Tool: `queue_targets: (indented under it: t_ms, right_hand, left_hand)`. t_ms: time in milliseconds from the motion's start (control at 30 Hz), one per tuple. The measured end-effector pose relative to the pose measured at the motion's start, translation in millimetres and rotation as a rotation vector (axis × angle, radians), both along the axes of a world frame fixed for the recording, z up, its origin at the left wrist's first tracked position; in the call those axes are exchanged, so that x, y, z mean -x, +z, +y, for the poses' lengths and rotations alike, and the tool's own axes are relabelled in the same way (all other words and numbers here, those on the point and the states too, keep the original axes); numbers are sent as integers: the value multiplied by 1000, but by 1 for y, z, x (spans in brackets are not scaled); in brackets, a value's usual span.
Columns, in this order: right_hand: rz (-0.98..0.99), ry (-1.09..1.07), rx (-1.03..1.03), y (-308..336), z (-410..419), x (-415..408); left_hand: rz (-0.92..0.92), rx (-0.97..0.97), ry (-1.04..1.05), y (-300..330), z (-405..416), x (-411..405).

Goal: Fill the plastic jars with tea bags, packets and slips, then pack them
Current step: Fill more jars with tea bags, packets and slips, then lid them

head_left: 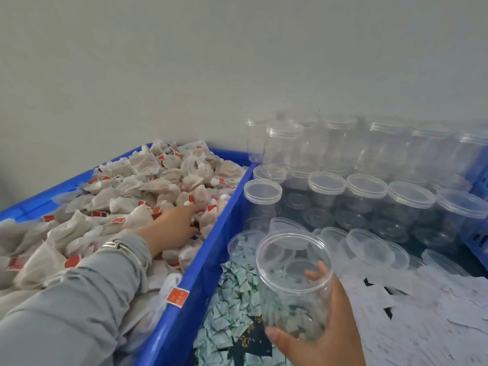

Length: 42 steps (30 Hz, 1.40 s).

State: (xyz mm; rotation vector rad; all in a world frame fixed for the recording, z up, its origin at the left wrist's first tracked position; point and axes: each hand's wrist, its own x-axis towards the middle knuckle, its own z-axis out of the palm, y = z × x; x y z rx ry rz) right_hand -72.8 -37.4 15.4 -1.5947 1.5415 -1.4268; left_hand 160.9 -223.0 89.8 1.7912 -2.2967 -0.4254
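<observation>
Plain pale grey wall [184, 62] behind

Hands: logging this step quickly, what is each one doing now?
Left hand: open, fingers resting in the tea bags.
Right hand: gripping an open clear plastic jar.

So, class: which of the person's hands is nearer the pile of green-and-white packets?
Right. The right hand holds the open jar just over the packets; the left hand is in the tea bags.

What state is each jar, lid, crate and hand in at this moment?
Held jar: open, lidless, a few items at the bottom.
Stacked jars: lidded, empty.
Loose lids: off, lying beside the jars.
Blue crate: heaped with tea bags.
Left hand: reaching into tea bags.
Right hand: fingers gripping the held jar.
</observation>
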Motion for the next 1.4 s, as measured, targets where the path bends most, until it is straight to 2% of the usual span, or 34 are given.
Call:
queue_targets:
  t_ms: [133, 200, 467, 633, 733, 900, 1067, 1267, 1333, 1400]
  right_hand:
    - [-92, -20, -15, -9, -1, -4]
    - [-103, 22, -73, -4, 0, -7]
    - [-111, 24, -96, 13, 3, -16]
    - [-149, 51, -113, 7, 0, -17]
    - [-126, 18, -108, 1, 0, -11]
    - [-129, 29, -124, -7, -3, 2]
    - [-172, -101, -92, -12, -1, 1]
    - [-110, 21, -111, -6, 0, -1]
    - [-104, 36, -109, -3, 0, -2]
    - [-112, 39, -105, -3, 1, -2]
  left_hand:
    - [67, -136, -110, -5, -4, 4]
    - [45, -178, -136, -6, -6, 6]
    - [-152, -182, -130, -6, -10, 15]
    - [-325, -94, -4, -9, -13, 19]
    - [-276, -39, 80, -10, -15, 17]
    - [-231, 55, 69, -6, -12, 9]
    - [-25, 66, 169, 10, -5, -1]
    - [249, 273, 280, 33, -1, -3]
    - [466, 254, 314, 40, 3, 2]
    - [831, 123, 280, 47, 13, 9]
